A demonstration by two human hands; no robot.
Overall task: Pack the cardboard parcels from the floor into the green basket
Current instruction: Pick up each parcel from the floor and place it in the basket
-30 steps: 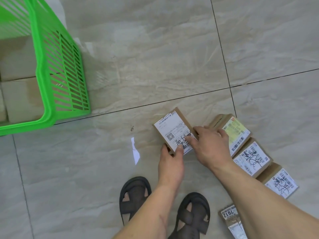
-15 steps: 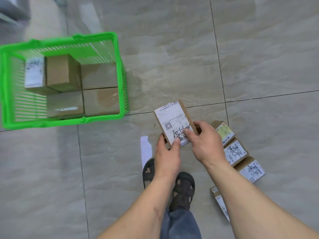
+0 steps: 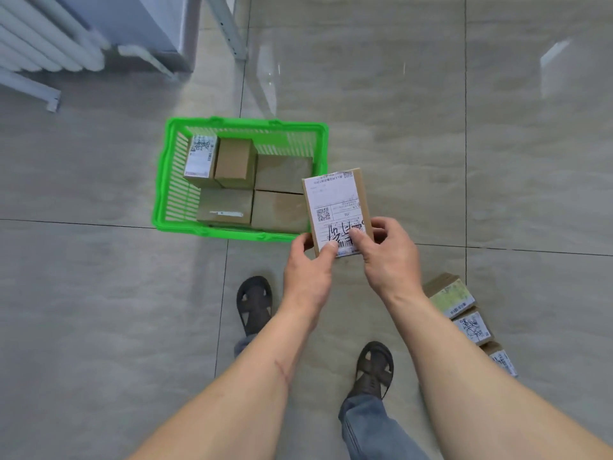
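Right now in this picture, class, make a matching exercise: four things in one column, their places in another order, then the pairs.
1. green basket
2. labelled parcel
3. yellow-labelled parcel
4. radiator

A. held in both hands
B. top left corner
C. on the floor, holding parcels
D. on the floor, right of the feet

Pairs: 1-C, 2-A, 3-D, 4-B

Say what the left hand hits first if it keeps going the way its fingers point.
Probably the near rim of the green basket, just ahead of the left hand that grips the parcel. Height over the rim is unclear.
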